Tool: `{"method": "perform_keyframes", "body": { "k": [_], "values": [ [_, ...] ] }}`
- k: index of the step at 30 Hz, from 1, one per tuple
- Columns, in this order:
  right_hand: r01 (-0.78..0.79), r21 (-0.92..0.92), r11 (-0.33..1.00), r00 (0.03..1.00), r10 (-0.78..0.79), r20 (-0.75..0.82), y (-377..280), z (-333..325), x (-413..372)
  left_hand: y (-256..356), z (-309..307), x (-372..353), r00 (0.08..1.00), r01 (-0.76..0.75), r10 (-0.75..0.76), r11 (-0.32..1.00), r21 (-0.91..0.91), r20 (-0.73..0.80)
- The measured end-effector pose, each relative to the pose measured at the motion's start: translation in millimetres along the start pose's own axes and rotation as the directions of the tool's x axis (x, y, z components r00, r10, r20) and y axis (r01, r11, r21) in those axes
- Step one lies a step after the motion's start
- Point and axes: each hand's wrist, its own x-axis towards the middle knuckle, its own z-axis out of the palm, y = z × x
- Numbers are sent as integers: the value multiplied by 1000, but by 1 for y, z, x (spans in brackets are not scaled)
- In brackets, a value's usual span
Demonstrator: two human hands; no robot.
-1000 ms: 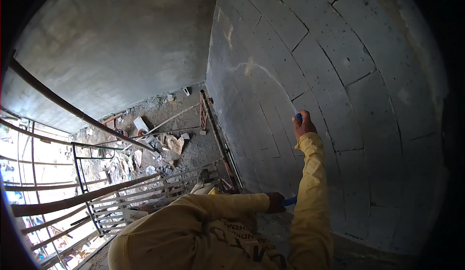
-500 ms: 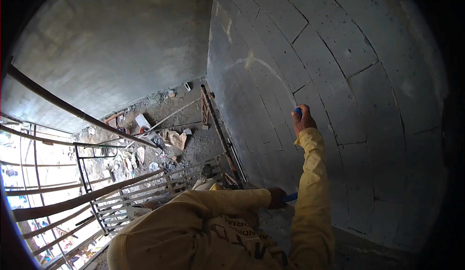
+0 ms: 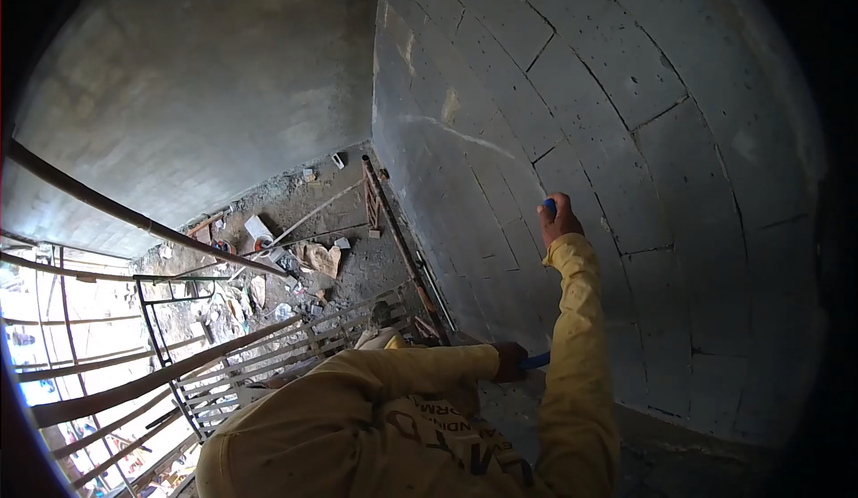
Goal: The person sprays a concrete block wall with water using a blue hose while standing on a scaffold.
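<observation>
My right hand (image 3: 561,218) is raised at the end of a yellow sleeve, in front of the grey block wall (image 3: 661,167). Its fingers are closed around the end of a blue hose (image 3: 549,204). Lower down, my left hand (image 3: 511,361) reaches across my body and grips a blue length of the same-coloured hose (image 3: 536,361); the part between the hands is hidden by my right forearm. A pale streak of water (image 3: 460,134) shows in front of the wall, up and left of my right hand.
A smooth grey wall (image 3: 206,78) meets the block wall at a corner. Below lie rubble and a torn sack (image 3: 318,258). Slatted planking (image 3: 295,346), a metal frame (image 3: 161,328) and long poles (image 3: 134,216) stand at the left. A rusty pole (image 3: 402,248) leans near the corner.
The water, earlier a continuous arc from the hose in my right hand, now shows as a shorter, flatter streak. The view has shifted slightly; both hands keep their hold.
</observation>
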Motion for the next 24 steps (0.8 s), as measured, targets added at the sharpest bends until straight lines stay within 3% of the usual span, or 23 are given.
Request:
{"method": "perform_keyframes", "body": {
  "k": [6, 12, 15, 24],
  "values": [
    [34, 162, 986, 984, -5, -179, -25, -32, -6, 3, -8, -1, 998, 49, -49, 999, 14, -37],
    [82, 129, 988, 994, -70, -88, -24, -20, -2, 7, -16, -7, 999, 36, -36, 999, 3, -29],
    [35, 109, 993, 999, -31, -34, -30, -11, -1, -1, -10, -3, 998, 46, -46, 999, -7, -35],
    [34, 101, 994, 999, -33, -7, -57, 4, 7, -4, -16, -5, 994, 104, -105, 994, -25, -42]
  ]
}}
